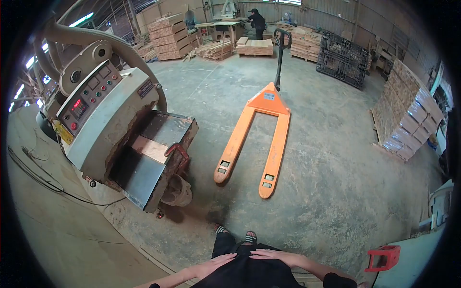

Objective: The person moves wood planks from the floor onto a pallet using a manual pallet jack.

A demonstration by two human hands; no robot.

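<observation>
Both of my hands rest flat against the dark clothing at my waist, at the bottom of the head view. My left hand (216, 265) has its fingers stretched inward over the cloth. Opposite it, my right hand (277, 257) lies with fingers spread, its tips near those of the other hand. Neither holds anything. Beyond my sandalled feet (249, 237) an orange pallet jack (272, 153) stands on the floor, forks toward me and black handle upright. To the left is a large machine (115, 115) with a metal table, a wooden board (150, 149) and a red clamp (177, 152).
A bucket (177, 192) sits under the machine's table edge. Wrapped wood stacks (408, 115) stand at right, a black plastic pallet (342, 60) behind. More wood stacks (168, 37) and a person in dark clothes (258, 23) are at the back. A red frame (384, 258) is lower right.
</observation>
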